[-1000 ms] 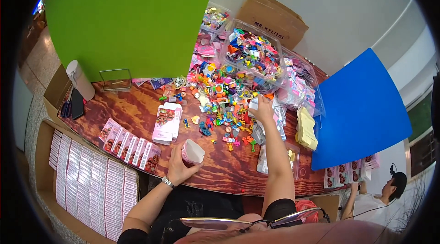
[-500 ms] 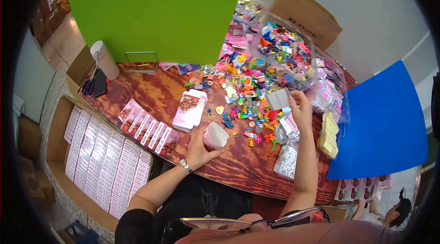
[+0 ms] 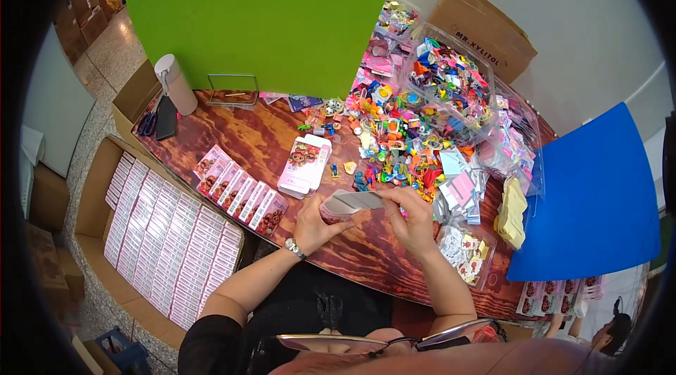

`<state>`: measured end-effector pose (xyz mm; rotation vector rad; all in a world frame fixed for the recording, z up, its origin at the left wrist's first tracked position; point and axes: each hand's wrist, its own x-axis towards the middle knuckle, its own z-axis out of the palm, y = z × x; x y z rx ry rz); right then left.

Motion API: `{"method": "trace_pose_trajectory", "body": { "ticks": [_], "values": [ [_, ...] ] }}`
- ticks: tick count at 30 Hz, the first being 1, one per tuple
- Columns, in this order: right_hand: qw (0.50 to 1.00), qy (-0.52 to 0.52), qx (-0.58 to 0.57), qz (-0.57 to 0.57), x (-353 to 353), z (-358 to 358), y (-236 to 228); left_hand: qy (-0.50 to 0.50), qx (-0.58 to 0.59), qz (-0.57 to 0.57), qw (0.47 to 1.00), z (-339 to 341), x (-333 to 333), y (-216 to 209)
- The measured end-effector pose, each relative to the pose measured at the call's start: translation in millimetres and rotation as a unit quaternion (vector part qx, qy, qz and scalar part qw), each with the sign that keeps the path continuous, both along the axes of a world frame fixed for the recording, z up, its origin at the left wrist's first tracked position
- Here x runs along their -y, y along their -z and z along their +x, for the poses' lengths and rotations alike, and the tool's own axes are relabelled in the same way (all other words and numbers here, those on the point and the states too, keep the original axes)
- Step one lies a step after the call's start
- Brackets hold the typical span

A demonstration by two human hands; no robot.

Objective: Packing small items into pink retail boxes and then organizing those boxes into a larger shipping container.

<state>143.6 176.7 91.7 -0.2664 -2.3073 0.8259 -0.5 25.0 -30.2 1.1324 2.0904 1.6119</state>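
Note:
My left hand (image 3: 315, 226) is wrapped round a small pink open-topped box (image 3: 328, 216) near the table's front edge. With thumb and fingers closed, my right hand (image 3: 411, 216) grips a grey card (image 3: 367, 200), whose left end lies over the box's mouth. Whether it is one card or a thin stack I cannot tell. Just beyond my left hand lie flat pink-and-white cartons (image 3: 305, 165). To their left stands a slanting row of pink boxes (image 3: 243, 192). Pale and pink cards (image 3: 461, 185) lie to the right of my right hand.
Small colourful toys (image 3: 394, 128) heap across the table's far right, beside a clear plastic bin (image 3: 451, 79). A transparent tray (image 3: 465, 252) holds small white pieces. Yellow cloth (image 3: 512, 214) adjoins a blue panel (image 3: 584, 199). At left are a bottle (image 3: 177, 86) and a carton (image 3: 90, 227) of packed boxes.
My right hand has come left and nearer from the card pile, bringing the grey card over the box. My left hand still holds the box. The clear tray of white pieces is now uncovered.

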Motion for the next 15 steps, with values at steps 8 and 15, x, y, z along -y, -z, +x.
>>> {"method": "trace_pose_trajectory", "body": {
  "ticks": [8, 15],
  "values": [
    [0.999, -0.040, 0.024, 0.025, -1, -9, 13, 0.015, -0.049, 0.004, 0.999, 0, 3, -1],
    [0.975, -0.028, 0.011, 0.222, 28, -16, 27, -0.018, -0.130, 0.018, 0.991, 0, 1, -8]
  ]
}}
